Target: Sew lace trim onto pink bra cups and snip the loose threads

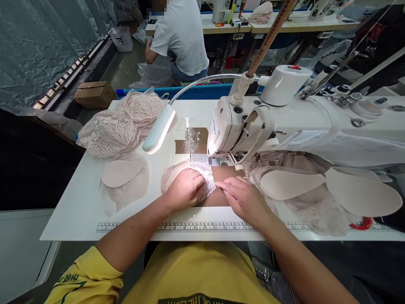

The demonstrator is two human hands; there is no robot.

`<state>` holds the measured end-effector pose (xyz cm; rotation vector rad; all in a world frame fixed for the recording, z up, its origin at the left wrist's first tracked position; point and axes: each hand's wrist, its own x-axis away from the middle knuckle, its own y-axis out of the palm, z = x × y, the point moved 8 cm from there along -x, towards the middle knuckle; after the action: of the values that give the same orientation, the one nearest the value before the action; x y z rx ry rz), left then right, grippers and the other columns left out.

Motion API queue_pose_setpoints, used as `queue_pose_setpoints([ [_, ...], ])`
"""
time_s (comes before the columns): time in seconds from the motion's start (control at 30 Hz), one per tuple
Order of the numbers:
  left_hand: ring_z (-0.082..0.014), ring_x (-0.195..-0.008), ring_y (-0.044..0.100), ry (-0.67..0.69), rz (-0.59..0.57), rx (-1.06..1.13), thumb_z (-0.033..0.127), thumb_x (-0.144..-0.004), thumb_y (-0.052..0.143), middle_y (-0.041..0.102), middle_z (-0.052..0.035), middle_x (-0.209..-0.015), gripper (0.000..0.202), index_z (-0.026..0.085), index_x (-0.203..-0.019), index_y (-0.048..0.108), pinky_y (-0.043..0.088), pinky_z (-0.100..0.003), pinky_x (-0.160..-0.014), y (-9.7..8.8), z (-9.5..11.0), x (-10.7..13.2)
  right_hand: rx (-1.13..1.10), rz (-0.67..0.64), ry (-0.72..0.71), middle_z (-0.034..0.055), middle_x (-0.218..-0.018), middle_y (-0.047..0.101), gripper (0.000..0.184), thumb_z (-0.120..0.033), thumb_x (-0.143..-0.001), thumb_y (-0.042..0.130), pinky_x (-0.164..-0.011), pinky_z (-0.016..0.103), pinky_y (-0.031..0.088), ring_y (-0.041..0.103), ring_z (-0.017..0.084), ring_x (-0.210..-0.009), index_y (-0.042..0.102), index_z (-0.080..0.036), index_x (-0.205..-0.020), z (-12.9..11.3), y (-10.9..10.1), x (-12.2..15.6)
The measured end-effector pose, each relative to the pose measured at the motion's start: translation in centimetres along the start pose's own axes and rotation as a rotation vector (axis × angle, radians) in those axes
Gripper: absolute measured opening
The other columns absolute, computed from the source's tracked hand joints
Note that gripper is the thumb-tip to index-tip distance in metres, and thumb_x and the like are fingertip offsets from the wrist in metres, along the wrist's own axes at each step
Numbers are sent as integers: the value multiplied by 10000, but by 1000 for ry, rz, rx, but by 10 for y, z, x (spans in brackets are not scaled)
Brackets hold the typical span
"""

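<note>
A pale pink lace piece (208, 174) lies under the needle area of the white sewing machine (228, 122), its scalloped edge curving between my hands. My left hand (186, 188) is closed on the lace, fingers curled down and knuckles up. From the other side, my right hand (242, 196) pinches the lace's edge with its index finger and thumb tips. Brown plates (221, 198) on the table show beneath the lace and my hands. The needle itself is hard to make out behind the machine's head.
Bundled lace (117, 122) sits at the table's back left, near a lamp (160, 128) on a bent neck. Left lies a beige pad (122, 172); right, more pads (292, 184) rest on fabric. A printed ruler (193, 227) runs along the front. A person (183, 38) sits beyond.
</note>
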<state>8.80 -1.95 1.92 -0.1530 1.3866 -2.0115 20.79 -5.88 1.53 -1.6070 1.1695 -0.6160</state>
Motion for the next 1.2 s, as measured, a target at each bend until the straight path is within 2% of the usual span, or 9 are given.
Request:
queue_pose_setpoints([
  [0.17,-192,-786,529,33,-23,-26,179,-905,419,610,-76,-814,185,151,-838,590,422,-322,-739,0,0,3,189,-88,-26,42,-811,578,398,12,-784,458,-632,295,322,428,187,-742,642,-188,-1074,-14,17,6],
  [0.3,-190,-802,508,144,-69,-157,169,-917,447,610,-75,-867,190,155,-959,631,401,-336,-773,6,4,6,218,-46,-24,39,-825,579,422,23,-752,472,-704,298,334,432,192,-774,632,-180,-1086,-17,21,12],
  [0.47,-176,-770,464,259,-89,-264,186,-938,459,597,-57,-892,215,188,-1069,630,361,-351,-778,12,9,9,209,-1,-40,45,-858,599,430,19,-769,464,-707,296,338,441,197,-800,619,-162,-1127,-17,21,17],
  [0.63,-167,-735,445,271,-113,-307,169,-954,421,580,-57,-863,278,208,-1165,596,344,-362,-770,14,12,10,187,32,-56,54,-867,607,429,14,-785,446,-703,296,346,449,198,-804,618,-144,-1144,-17,20,19],
  [0.93,-163,-724,438,256,-126,-341,134,-929,445,558,-45,-809,281,192,-1149,611,351,-376,-824,15,13,10,160,6,-40,50,-866,605,476,20,-755,449,-701,285,370,461,194,-794,609,-178,-1157,-16,19,19],
  [1.13,-167,-726,446,253,-123,-337,100,-910,448,555,-46,-801,308,186,-1157,613,370,-385,-831,16,13,10,87,44,-67,57,-900,598,485,45,-762,413,-887,330,387,469,187,-797,606,-150,-1162,-12,11,19],
  [1.2,-177,-760,468,244,-119,-324,103,-909,455,565,-56,-824,306,191,-1154,616,384,-387,-830,15,13,10,101,59,-61,64,-902,599,471,39,-781,410,-891,340,389,464,191,-790,600,-129,-1178,-11,10,16],
])
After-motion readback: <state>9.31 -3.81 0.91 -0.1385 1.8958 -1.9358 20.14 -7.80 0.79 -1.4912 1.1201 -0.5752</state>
